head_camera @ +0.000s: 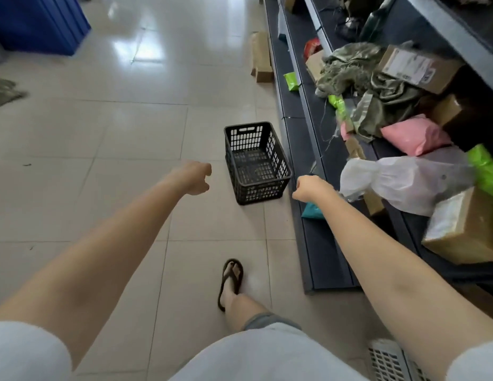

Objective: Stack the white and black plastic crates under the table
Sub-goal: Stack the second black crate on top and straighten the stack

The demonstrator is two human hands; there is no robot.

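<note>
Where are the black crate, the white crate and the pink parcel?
black crate [256, 171]: head view, inner floor.
white crate [385, 358]: head view, slotted wall at bottom edge.
pink parcel [414, 134]: head view, top face.

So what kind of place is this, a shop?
More likely a parcel storeroom or packing area than a shop: long dark shelves piled with cardboard boxes and plastic mailing bags, and a black crate on the tiled floor.

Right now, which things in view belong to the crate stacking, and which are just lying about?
Part of the job:
black crate, empty, upright on the floor
white crate, only a corner visible at bottom right
left hand and right hand, both empty, reaching toward the black crate

Just lying about:
pink parcel
white plastic bag
olive cloth
cardboard boxes
blue bin
</note>
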